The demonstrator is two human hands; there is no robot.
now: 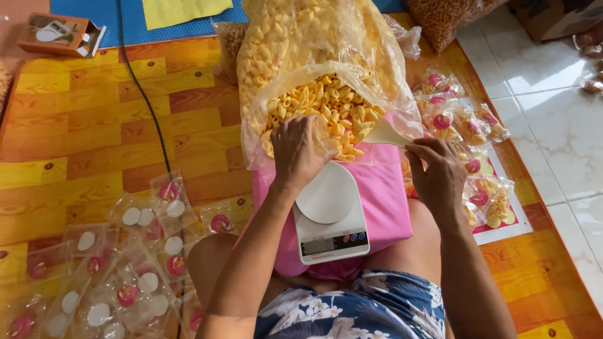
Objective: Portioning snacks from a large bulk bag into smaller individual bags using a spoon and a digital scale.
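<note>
Head view, two hands, left hand (296, 152), right hand (440, 171), one scoop (384, 133), one scale (331, 220)

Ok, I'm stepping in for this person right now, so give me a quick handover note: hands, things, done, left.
Left hand: at the open mouth of the big bag of shell snacks.
Right hand: holds a pale scoop, its tip in the snacks.
Scale: on a pink cushion, its plate bare.
Done: filled packets on the right.
Left: empty packets on the left.
</note>
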